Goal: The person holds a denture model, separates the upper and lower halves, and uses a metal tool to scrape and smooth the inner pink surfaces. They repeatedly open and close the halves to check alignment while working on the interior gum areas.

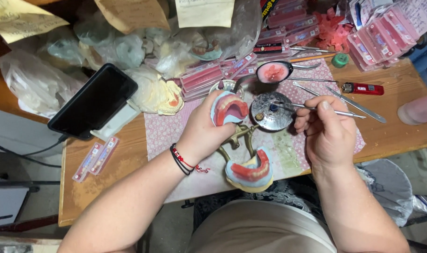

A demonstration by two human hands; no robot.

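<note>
My left hand (201, 131) grips a blue plaster dental cast with a red wax rim (230, 108), tilted up toward me. My right hand (327, 129) pinches a thin metal wax tool (298, 106), whose tip reaches over a small round metal burner (271, 111). A second blue cast with a red wax rim (251, 169) sits on a brass articulator (237, 136) near the table's front edge, between my forearms.
A pink patterned cloth (166, 129) covers the wooden table (105, 182). A spoon with pink wax (274, 71), metal spatulas (358, 105), a red lighter (363, 88), a black phone (94, 100), pink tooth-card strips (377, 37) and bagged casts (143, 51) crowd the back.
</note>
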